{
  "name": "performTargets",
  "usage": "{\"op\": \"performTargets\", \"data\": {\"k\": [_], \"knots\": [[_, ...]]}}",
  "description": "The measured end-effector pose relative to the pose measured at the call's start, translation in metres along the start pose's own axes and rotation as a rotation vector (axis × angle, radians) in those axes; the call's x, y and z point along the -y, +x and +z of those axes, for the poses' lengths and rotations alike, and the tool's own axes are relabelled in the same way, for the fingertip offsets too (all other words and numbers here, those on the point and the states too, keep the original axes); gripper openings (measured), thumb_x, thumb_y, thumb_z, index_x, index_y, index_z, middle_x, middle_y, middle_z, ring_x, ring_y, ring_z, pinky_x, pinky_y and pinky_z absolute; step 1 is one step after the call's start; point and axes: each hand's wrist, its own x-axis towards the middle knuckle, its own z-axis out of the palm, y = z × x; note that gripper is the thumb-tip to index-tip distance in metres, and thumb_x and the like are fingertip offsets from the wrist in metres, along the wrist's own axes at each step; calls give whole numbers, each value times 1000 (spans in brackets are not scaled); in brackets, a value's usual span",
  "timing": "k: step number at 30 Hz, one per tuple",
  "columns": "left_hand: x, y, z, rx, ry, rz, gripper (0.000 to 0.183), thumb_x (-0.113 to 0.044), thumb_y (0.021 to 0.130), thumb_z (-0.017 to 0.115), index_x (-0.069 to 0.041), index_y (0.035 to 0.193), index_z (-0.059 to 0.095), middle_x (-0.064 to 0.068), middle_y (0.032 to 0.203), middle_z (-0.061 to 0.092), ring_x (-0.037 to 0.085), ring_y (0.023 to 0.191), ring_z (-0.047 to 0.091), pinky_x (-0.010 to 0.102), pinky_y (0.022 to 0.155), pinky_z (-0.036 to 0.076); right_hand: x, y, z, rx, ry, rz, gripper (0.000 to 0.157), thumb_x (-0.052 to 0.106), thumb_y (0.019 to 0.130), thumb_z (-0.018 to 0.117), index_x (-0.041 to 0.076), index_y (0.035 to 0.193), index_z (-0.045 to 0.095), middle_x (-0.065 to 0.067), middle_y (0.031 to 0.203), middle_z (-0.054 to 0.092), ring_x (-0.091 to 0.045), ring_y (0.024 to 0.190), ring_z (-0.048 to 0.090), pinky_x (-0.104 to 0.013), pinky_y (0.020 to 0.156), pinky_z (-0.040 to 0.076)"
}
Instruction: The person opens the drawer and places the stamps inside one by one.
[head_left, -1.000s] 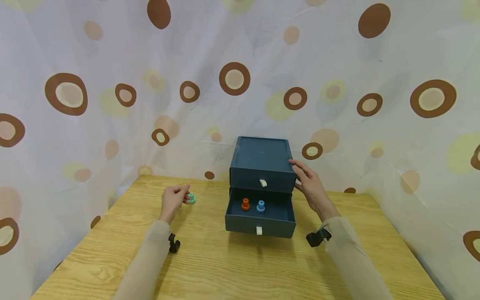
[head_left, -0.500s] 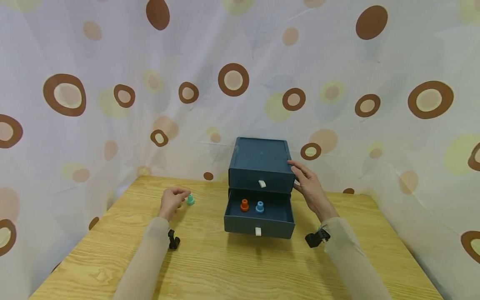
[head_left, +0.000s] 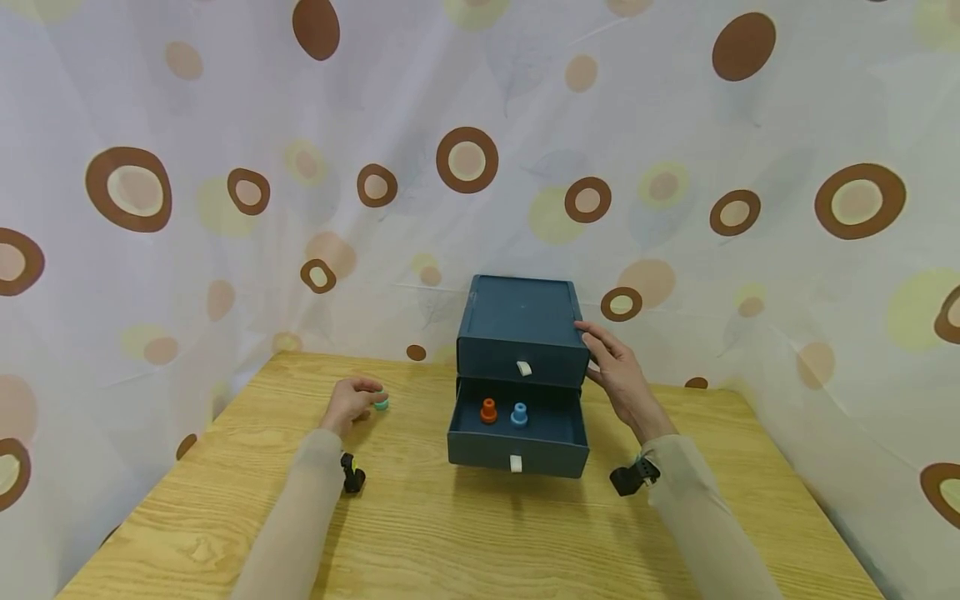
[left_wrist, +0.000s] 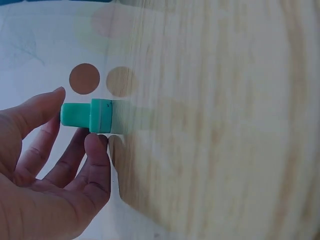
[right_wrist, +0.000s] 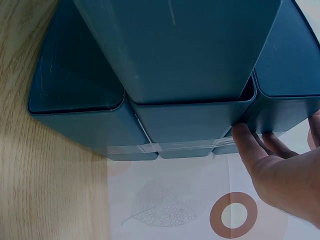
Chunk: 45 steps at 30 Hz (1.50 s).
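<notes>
My left hand point(head_left: 352, 402) is at a green stepped peg point(left_wrist: 80, 115) with a wide base, standing upright on the wooden table. Thumb and fingers point(left_wrist: 97, 165) curve loosely around it in the left wrist view, the thumb tip near its top. In the head view, the fingers cover part of the peg. My right hand point(head_left: 618, 379) rests against the right side of a dark blue drawer cabinet point(head_left: 525, 308), with one fingertip at its top edge. An orange peg point(head_left: 488, 411) and a blue peg point(head_left: 519, 415) stand inside the pulled-out drawer point(head_left: 517, 452).
Above the pulled-out drawer is a closed drawer point(head_left: 487, 360) with a white tab point(head_left: 524, 367). The right wrist view shows the cabinet stacked in three levels, with clear tape point(right_wrist: 185, 144) across its side. A patterned curtain point(head_left: 300, 125) hangs behind the wooden table point(head_left: 420, 542).
My left hand drew slightly off the green peg, then moved right and over it, hiding its upper part in the head view. My right hand stays at the cabinet.
</notes>
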Motion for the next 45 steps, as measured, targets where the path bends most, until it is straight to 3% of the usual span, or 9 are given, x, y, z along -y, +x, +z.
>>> {"op": "performTargets", "data": {"k": [4,7,13,19,23,26,31,41,45], "knots": [[0,1,2,-11,15,-14,28,-7,92,67,4,117,62,13,116,60,20,88,56,31,72,50,0,-1,0,0,7,-5,54,42,104,45,15,150,40,-7,165,14,-36,151,12,-60,117,20],[-1,1,4,-16,21,-22,25,-5,91,68,3,114,63,13,115,59,23,94,55,33,75,50,1,-1,0,-1,9,-7,53,41,104,45,15,150,40,-7,165,15,-36,151,12,-60,117,20],[-2,2,6,-20,25,-12,21,-2,88,69,3,108,64,8,102,60,18,77,52,30,65,47,1,-1,0,2,3,-9,55,42,104,44,13,151,39,-7,165,14,-36,151,13,-60,117,20],[-2,1,4,1,24,-1,25,-4,90,67,5,114,62,4,91,65,14,63,47,29,59,42,-1,0,0,7,5,-9,55,42,104,44,13,151,39,-6,165,14,-36,151,12,-60,118,20],[-3,0,3,33,20,19,30,-6,93,66,5,119,59,6,98,67,16,71,54,30,62,44,-3,1,-1,6,8,-11,57,44,103,46,14,150,40,-6,165,15,-35,151,13,-59,118,21],[-5,-1,2,48,42,47,31,-9,94,65,4,121,58,10,109,67,20,87,61,32,72,50,-3,1,-1,10,8,-14,58,46,102,47,15,150,40,-6,165,15,-35,151,14,-59,118,21],[-10,-4,1,67,58,103,31,-10,95,65,3,122,57,19,123,63,27,106,61,42,86,51,-3,1,-1,8,8,-13,58,46,102,47,15,150,40,-6,165,15,-34,151,13,-58,118,21],[-20,-15,3,73,28,175,32,-14,93,68,1,120,60,19,121,66,24,101,64,49,92,50,-1,0,0,5,14,-3,57,45,102,47,15,150,40,-6,165,14,-34,151,14,-58,118,21],[-23,-17,4,68,32,204,30,-18,93,69,-3,119,62,16,116,69,24,96,64,44,83,50,-1,0,0,-1,13,0,56,44,102,46,16,150,40,-5,165,15,-33,151,15,-58,118,21]]}}
